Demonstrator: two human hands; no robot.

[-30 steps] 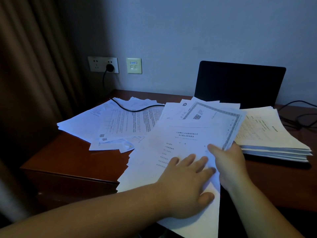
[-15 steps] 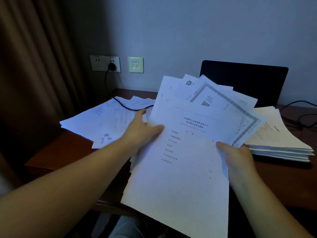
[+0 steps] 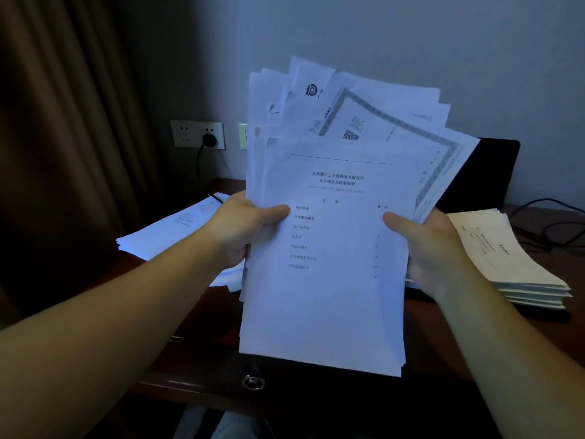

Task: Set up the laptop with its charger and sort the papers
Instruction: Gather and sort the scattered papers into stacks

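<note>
The papers [image 3: 329, 248] stand nearly upright above the counter [image 3: 190, 299], long axis running top to bottom, pinched at mid-height between both hands: left hand [image 3: 243, 229] on the left edge, right hand [image 3: 427, 245] on the right, thumbs in front, fingers hidden behind. The sheets fan unevenly above the thumbs. Half a second ago the bundle tilted lower; a second ago it lay flat under the left palm.

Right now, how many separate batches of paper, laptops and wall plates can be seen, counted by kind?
Paper batches: 3 - held bundle in left hand and right hand; loose spread on the desk's left; neat stack on the right.
Laptops: 1 - laptop, mostly hidden.
Wall plates: 2 - power socket; small plate, partly hidden.
Total: 6
</note>
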